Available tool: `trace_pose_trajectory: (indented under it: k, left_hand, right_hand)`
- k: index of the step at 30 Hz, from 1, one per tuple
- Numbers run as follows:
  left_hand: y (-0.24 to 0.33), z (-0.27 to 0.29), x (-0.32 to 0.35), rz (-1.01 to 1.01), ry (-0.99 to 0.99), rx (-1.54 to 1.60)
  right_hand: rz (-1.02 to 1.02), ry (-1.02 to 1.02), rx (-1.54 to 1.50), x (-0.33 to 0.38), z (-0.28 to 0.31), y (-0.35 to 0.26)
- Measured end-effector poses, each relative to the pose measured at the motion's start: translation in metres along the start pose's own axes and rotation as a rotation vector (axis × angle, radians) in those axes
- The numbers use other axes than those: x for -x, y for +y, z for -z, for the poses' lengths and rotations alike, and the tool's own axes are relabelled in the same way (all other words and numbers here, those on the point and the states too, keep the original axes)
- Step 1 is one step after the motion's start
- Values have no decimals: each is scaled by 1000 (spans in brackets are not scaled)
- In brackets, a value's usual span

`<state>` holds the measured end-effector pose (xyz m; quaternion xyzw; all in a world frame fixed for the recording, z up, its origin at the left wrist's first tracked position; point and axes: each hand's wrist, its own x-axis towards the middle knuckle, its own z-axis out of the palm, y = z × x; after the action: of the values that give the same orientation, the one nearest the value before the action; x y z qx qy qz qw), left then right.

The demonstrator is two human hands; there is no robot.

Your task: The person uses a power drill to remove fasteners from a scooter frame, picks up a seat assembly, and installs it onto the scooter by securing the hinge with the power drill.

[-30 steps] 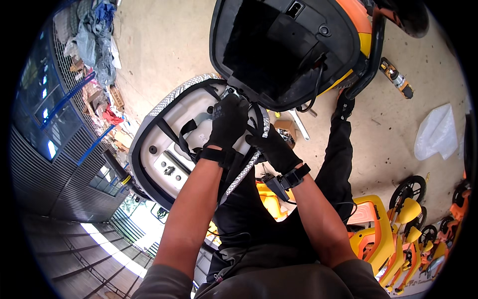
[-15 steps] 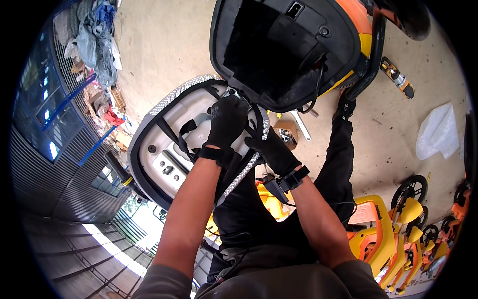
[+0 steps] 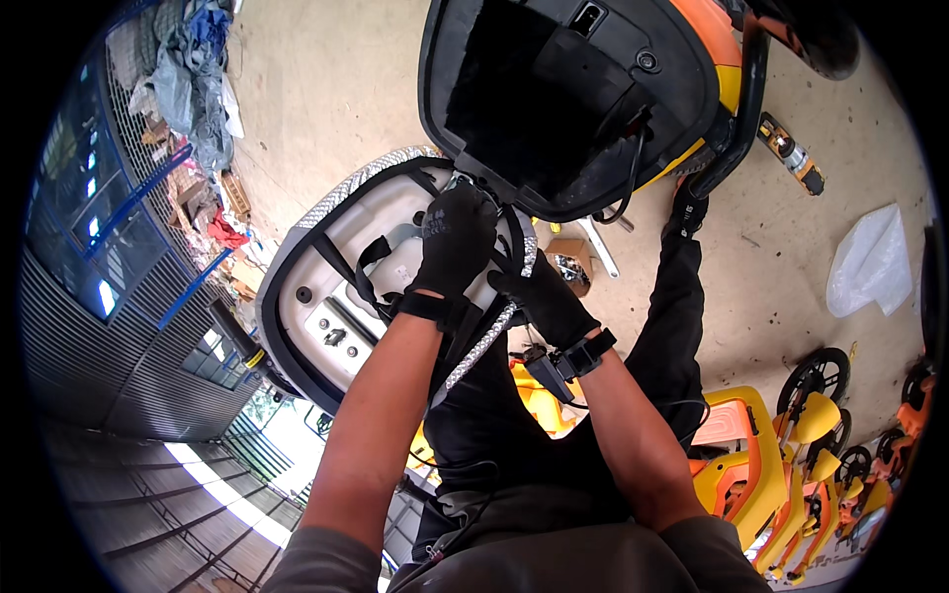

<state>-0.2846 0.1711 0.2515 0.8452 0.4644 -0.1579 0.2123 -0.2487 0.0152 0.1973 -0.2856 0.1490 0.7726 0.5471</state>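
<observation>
Work looks partway: the white-shelled seat w/ black gasket and silvery textured edge (image 3: 318, 255) is tipped open, underside up, beside the black plastic storage well (image 3: 682, 99) of the orange-and-yellow scooter body (image 3: 704, 30). On the shell, a pale rectangular latch plate w/ dark fittings (image 3: 324, 321) looks fixed on, and a black fabric strap (image 3: 368, 269) lies loose-ish across the middle. Seat isn't down over the well, so closing it up looks undone. Joint btw the two, at a small shiny metal bracket (image 3: 458, 181), is mostly behind the glove; can't tell if its fasteners are in or out.

Seat's long axis runs diag., upper R to lower L: bracket end points up-R at the well, broad far end down-L, away from it. Pos.: in front of the person, L of centre, near the legs.

L hand, black-gloved (image 3: 457, 239): fingers bent in at the bracket, tips hidden; can't tell if they grasp anything. R hand, also black-gloved (image 3: 550, 301): fingers clasped on the seat's R edge, thumb on the inner side.

Nearby on the pale concrete floor (image 3: 326, 79): silvery wrench (image 3: 599, 247), small open cardboard box (image 3: 573, 262), yellow-and-black power tool (image 3: 791, 156).
</observation>
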Motion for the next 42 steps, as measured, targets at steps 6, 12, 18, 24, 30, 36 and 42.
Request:
trace_pose_trajectory:
  k: [6,12,18,24,30,36,42]
  left_hand:
    - [-22,-2,1,-350,-212,-405]
    - [-32,-7,-6,-414,-192,-473]
    - [1,1,-7,13,-142,-141]
    - [-14,-6,-7,-89,-160,-252]
    - [-5,4,-9,-125,-132,-152]
    - [-24,-5,-7,-117,-202,-233]
    - [-18,-7,-7,-93,-117,-158]
  right_hand:
    - [-145,-9,43,7,-2,-18]
    - [-77,3,3,8,-1,-26]
    - [-84,-12,23,3,5,-21]
    - [-94,-48,-15,2,5,-22]
    - [-79,-23,-19,2,5,-20]
    - [-73,-39,-86,4,4,-21]
    - [-96,-1,-26,4,5,-19]
